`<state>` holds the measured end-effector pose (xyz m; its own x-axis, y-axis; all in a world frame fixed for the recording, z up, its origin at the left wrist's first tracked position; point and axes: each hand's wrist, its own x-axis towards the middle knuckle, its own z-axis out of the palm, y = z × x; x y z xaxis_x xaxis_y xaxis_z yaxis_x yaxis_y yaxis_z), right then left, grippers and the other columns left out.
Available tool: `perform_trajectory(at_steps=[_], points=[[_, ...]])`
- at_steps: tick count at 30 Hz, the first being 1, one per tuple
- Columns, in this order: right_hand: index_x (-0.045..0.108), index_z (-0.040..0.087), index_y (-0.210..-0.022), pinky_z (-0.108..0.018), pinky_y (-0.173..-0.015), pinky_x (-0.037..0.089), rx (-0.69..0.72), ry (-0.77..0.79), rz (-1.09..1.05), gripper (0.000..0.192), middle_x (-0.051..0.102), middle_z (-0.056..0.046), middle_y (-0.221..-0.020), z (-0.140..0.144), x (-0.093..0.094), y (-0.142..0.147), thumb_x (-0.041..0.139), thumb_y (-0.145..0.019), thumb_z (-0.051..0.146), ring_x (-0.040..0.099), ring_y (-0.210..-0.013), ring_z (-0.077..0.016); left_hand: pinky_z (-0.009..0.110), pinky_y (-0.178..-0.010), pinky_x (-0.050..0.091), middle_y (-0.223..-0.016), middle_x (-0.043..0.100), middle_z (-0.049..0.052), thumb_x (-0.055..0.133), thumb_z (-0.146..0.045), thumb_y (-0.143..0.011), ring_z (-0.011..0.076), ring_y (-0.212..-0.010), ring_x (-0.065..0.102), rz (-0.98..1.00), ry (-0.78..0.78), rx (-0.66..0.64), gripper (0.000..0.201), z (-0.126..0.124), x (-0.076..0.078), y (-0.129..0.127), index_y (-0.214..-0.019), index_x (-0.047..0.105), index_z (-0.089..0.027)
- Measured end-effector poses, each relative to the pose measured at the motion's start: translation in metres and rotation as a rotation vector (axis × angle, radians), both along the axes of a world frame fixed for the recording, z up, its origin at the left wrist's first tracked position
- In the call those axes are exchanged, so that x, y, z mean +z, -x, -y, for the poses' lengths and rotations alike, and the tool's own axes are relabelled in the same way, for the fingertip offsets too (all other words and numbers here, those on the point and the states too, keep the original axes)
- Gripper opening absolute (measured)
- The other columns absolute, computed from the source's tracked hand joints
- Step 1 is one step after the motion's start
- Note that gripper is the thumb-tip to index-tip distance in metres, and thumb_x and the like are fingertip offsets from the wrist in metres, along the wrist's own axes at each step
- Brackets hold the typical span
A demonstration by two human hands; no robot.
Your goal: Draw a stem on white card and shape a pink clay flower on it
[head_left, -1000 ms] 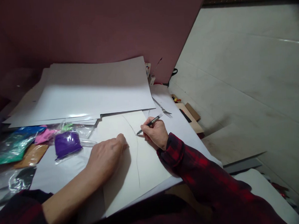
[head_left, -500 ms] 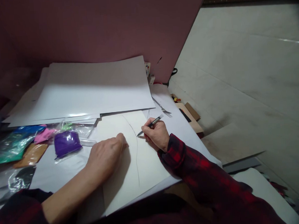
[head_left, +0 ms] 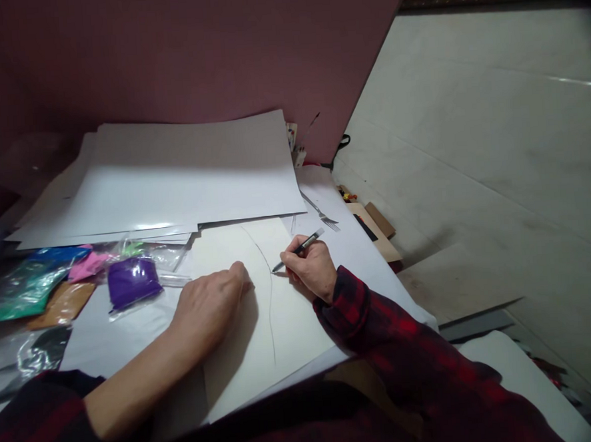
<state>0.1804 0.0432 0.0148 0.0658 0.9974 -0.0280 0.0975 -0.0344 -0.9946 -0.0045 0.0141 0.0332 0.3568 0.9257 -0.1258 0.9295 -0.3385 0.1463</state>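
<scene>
Cream sheet [head_left: 261, 316], flat on our tabletop [head_left: 357, 244]: our left hand [head_left: 208, 310] presses it palm-down, fingers loosely together, to stop slipping. Our right hand [head_left: 311, 267] pinches a craft knife [head_left: 298, 249], tip on the curved line [head_left: 271, 302], wrist resting for control. Purple packet [head_left: 129, 283] lies left; fork [head_left: 322, 214] beyond.
</scene>
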Motion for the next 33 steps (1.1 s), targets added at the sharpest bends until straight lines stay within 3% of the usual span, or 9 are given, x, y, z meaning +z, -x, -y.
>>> perform_trajectory(at_steps=[33], points=[[0.052,0.017,-0.056,-0.018,-0.036,0.044,0.031,0.004,0.013,0.013,0.047,0.008,-0.041,0.018,0.003,0.001,0.063,-0.062,0.017,0.041,-0.035,-0.0047,0.032,-0.056,0.031,-0.084,0.071,0.010,0.029,-0.025,-0.093,0.0252,-0.070,0.063,0.002,0.010,0.002,0.026,-0.001,0.001,0.000,-0.098,0.054,-0.019]])
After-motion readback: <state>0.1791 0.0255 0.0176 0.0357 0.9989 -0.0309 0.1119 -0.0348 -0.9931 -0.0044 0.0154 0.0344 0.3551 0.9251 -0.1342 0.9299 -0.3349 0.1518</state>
